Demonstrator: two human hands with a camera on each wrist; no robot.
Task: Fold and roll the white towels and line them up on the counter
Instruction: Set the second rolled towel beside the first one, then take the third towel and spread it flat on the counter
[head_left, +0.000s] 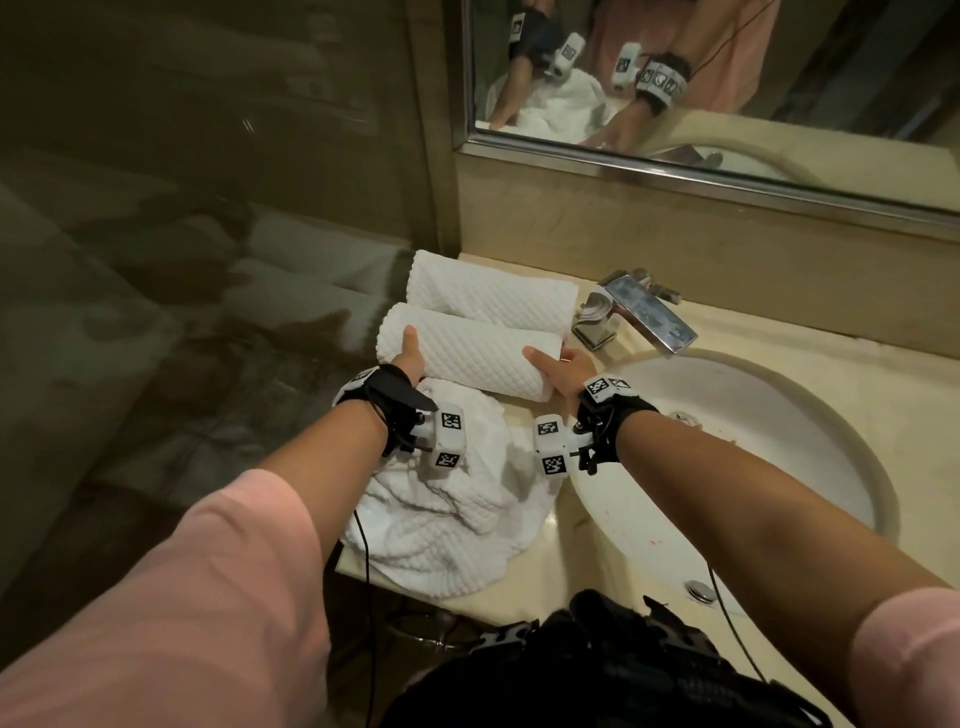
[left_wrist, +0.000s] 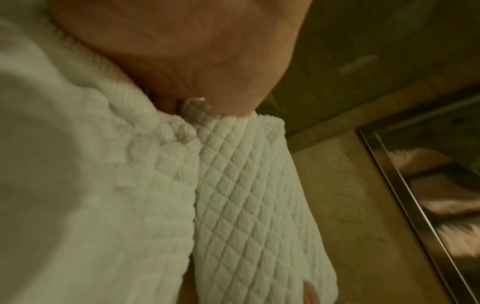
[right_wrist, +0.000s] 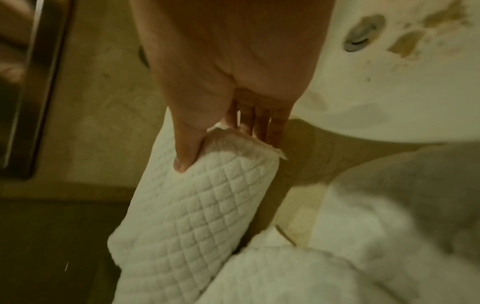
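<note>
**Both hands gripping the ends of a rolled towel beside the sink**

The left hand (head_left: 408, 358) and the right hand (head_left: 563, 371) are each curling round one end of the near rolled towel (head_left: 467, 356), thumbs lying on top and fingers wrapping the end faces. This roll is lying on the table (head_left: 582, 561) and touching the far rolled towel (head_left: 493, 296), which is sitting parallel to it, close to the back wall. The left ends of both rolls are reaching the table's left edge, beside the glass panel (head_left: 208, 260). A loose white towel (head_left: 452, 514) is bunching just in front of the held roll, spilling toward the table's front edge. The tap (head_left: 639, 312) is standing just right of the rolls, and the sink (head_left: 779, 395) is taking up the table's right side.
</note>
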